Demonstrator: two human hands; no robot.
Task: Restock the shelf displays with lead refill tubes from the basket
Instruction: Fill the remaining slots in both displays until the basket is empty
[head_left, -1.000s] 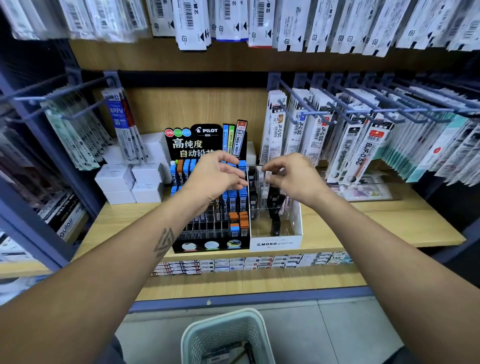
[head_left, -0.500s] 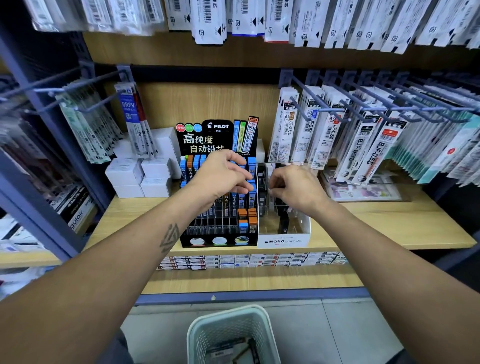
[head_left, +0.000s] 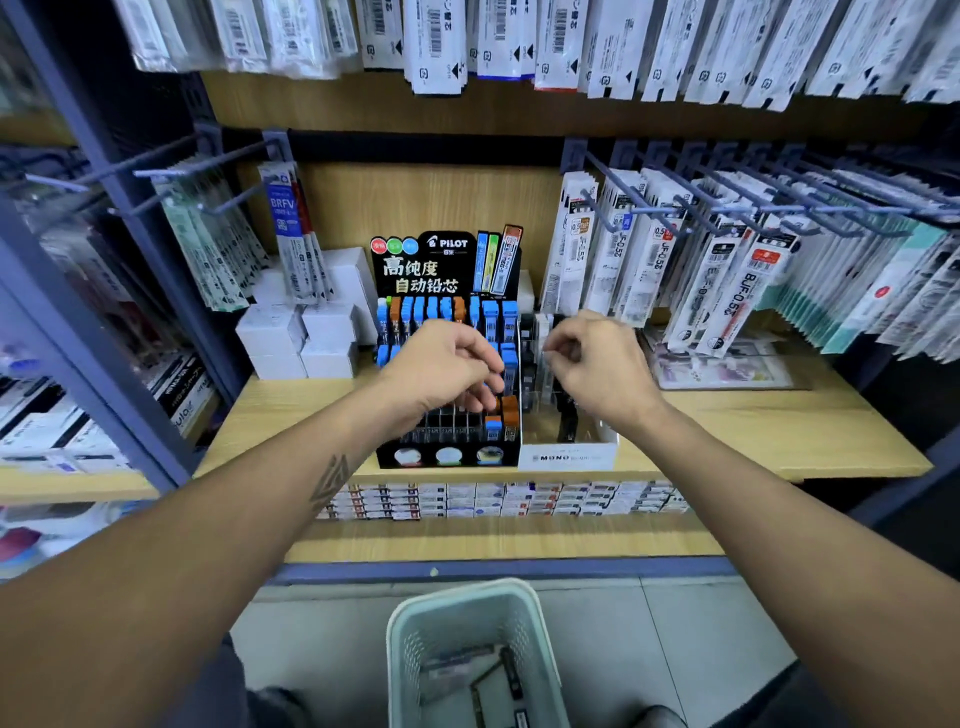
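Head | lead refill tubes (head_left: 497, 325): blue, orange caps | upright in Pilot rack (head_left: 447, 457)

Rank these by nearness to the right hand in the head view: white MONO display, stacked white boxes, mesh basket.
From the right hand:
1. white MONO display, directly beneath it.
2. stacked white boxes, on the shelf, far left.
3. mesh basket, down on the floor.
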